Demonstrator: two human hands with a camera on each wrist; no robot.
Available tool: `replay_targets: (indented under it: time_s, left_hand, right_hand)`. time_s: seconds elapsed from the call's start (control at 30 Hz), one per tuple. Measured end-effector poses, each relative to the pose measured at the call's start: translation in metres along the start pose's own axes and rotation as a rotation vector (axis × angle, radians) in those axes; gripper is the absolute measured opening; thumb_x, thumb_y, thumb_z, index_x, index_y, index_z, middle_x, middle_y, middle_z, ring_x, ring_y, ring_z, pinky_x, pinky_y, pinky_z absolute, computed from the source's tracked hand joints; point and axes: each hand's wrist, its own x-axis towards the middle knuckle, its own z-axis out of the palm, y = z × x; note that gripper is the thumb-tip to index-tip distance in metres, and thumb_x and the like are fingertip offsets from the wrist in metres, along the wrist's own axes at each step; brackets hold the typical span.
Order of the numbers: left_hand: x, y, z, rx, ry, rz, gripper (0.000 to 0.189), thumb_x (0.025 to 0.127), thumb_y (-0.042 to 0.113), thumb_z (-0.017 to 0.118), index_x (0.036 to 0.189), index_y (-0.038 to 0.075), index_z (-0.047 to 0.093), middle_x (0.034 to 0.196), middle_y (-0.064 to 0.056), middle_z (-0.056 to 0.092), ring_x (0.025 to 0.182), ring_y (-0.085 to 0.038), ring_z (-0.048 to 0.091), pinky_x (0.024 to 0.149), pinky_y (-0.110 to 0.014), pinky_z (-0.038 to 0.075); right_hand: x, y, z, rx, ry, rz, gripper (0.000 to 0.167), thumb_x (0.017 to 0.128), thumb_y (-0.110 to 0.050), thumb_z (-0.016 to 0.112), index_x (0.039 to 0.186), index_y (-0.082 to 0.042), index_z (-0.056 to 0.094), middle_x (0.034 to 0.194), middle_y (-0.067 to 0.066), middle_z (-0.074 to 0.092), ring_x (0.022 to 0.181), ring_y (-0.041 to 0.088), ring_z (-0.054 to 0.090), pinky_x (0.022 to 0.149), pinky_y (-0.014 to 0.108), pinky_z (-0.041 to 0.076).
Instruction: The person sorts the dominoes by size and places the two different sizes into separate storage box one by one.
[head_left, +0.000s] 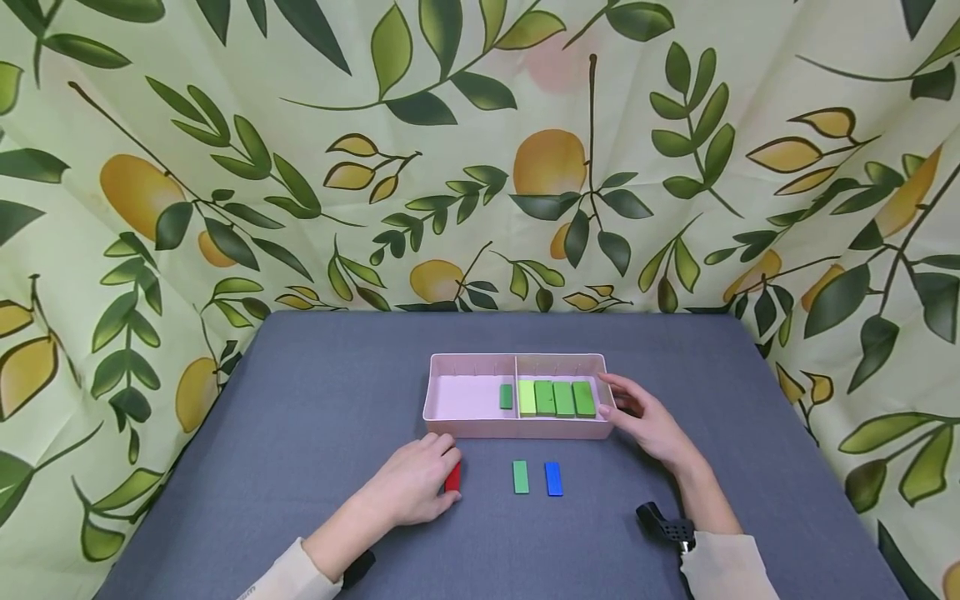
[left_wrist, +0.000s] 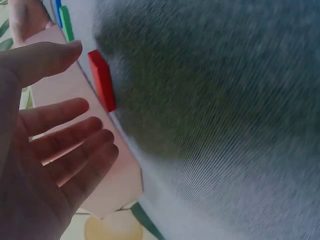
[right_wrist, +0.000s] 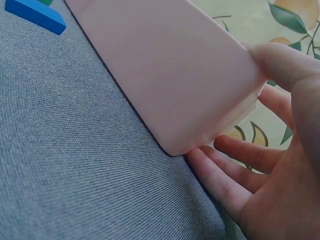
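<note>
My left hand (head_left: pixel 420 479) hovers around a red block (head_left: pixel 453 477) on the grey cloth. The left wrist view shows its thumb and fingers spread apart, with a gap between them and the red block (left_wrist: pixel 102 82). My right hand (head_left: pixel 643 419) rests against the right end of a pink two-compartment box (head_left: pixel 517 429). In the right wrist view the thumb touches the top corner of the box (right_wrist: pixel 175 70) and the fingertips lie along its end wall. A small green block (head_left: pixel 506 397) sits in the left compartment; several green blocks (head_left: pixel 564 400) stand in a row in the right one.
In front of the box lie a green block (head_left: pixel 521 477) and a blue block (head_left: pixel 553 479), side by side. A grey cloth (head_left: pixel 345 375) covers the table. A leaf-patterned curtain (head_left: pixel 480 150) hangs behind and at both sides.
</note>
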Motion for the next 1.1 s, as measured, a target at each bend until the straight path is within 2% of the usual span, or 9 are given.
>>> replay_targets:
  time_s: [0.3,0.67,0.87,1.1]
  left_hand:
    - [0.002,0.000,0.005,-0.013,-0.026,0.010,0.032,0.081,0.026,0.084,0.102,0.007,0.069,0.088,0.002,0.054,0.081,-0.015,0.050,0.073,-0.029,0.049]
    - [0.005,0.000,0.006,-0.020,-0.001,0.004,0.028,0.076,0.024,0.081,0.092,0.009,0.065,0.084,0.003,0.048,0.078,-0.014,0.047,0.068,-0.028,0.046]
    - [0.007,0.002,-0.002,0.006,0.040,0.022,0.026,0.070,0.024,0.077,0.083,0.013,0.058,0.080,0.004,0.044,0.076,-0.014,0.046,0.068,-0.027,0.044]
    - [0.010,0.007,-0.018,0.001,0.067,0.045,0.028,0.070,0.026,0.077,0.089,0.012,0.061,0.082,0.005,0.046,0.078,-0.012,0.046,0.070,-0.025,0.044]
  right_hand:
    - [0.000,-0.001,0.000,-0.008,0.005,-0.013,0.060,0.098,-0.028,0.070,0.151,-0.012,0.047,0.146,0.022,0.048,0.123,0.036,0.050,0.094,0.031,0.042]
    - [-0.001,0.001,0.000,-0.006,-0.001,-0.010,0.059,0.099,-0.028,0.069,0.151,-0.013,0.047,0.147,0.021,0.047,0.125,0.036,0.049,0.096,0.031,0.042]
    - [-0.001,0.001,0.000,0.004,-0.001,-0.025,0.058,0.099,-0.026,0.069,0.151,-0.012,0.047,0.146,0.021,0.048,0.124,0.035,0.050,0.093,0.027,0.043]
    - [-0.001,0.000,0.000,0.018,-0.004,-0.023,0.059,0.099,-0.025,0.069,0.151,-0.011,0.047,0.147,0.022,0.047,0.124,0.036,0.049,0.093,0.025,0.043]
